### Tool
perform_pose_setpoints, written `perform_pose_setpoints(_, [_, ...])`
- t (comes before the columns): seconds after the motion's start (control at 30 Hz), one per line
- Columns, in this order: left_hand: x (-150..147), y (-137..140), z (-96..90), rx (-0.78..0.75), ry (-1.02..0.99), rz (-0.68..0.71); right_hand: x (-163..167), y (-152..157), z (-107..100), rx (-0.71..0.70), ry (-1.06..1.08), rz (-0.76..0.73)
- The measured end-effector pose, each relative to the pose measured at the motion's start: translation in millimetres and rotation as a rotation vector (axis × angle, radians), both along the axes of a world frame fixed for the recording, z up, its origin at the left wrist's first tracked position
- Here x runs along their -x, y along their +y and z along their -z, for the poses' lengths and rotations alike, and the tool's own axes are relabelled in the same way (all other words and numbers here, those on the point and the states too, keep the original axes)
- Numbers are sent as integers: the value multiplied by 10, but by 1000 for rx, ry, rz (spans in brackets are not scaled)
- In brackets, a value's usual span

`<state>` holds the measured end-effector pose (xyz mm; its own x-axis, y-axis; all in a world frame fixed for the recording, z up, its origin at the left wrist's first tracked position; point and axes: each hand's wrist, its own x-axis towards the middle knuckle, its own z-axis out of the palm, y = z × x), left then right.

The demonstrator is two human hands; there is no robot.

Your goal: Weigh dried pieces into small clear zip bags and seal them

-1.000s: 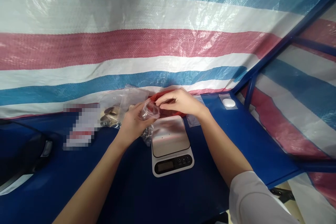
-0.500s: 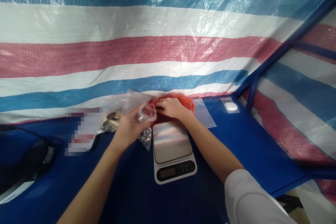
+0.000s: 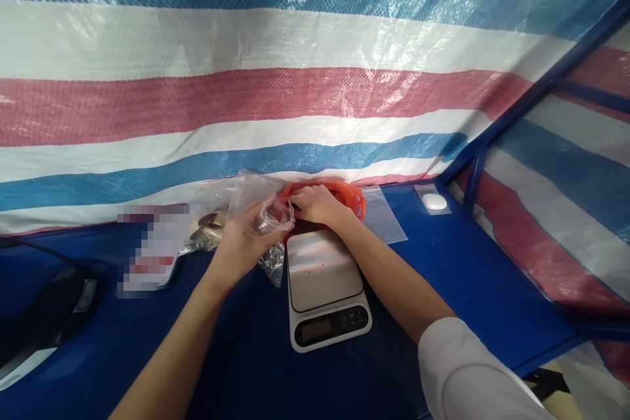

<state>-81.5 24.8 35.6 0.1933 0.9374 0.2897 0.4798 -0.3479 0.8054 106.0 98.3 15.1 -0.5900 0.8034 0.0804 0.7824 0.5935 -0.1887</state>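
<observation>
My left hand point(image 3: 246, 239) is closed around a clear plastic bag point(image 3: 275, 215), holding its mouth apart so that it gapes to the right. Just beside that opening, my right hand point(image 3: 315, 203) reaches into an orange-red bag point(image 3: 350, 197) behind the scale. Its fingers are bent down and partly hidden, so what they hold, if anything, does not show. Below both hands lies a white digital scale point(image 3: 325, 289) with a metal plate carrying a few dark specks. A small clear bag with dark contents point(image 3: 273, 262) hangs or lies under my left hand.
Left of my hands is a clear bag of light brown pieces point(image 3: 209, 230), beside a blurred-out flat item point(image 3: 157, 249). A flat clear bag point(image 3: 386, 213) and a white oval object point(image 3: 434, 201) lie to the right. A black object point(image 3: 49, 302) sits far left. Striped sheeting point(image 3: 295, 92) rises behind.
My right hand has shifted slightly left within the orange-red bag, toward the mouth of the clear bag. My left hand keeps its hold; the view has tilted a little.
</observation>
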Motion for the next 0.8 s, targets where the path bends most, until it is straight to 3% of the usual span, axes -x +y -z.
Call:
perform_pose_setpoints(0.23, [13, 8, 20, -19, 25, -8, -113, -113, -90, -14, -20, 39])
perform_pose_setpoints(0.6, [-22, 3, 14, 9, 35, -37, -188, -99, 46, -35, 30, 79])
perform_pose_setpoints(0.8, [-39, -2, 23, -16, 42, -29, -265, -73, 53, -15, 225, 51])
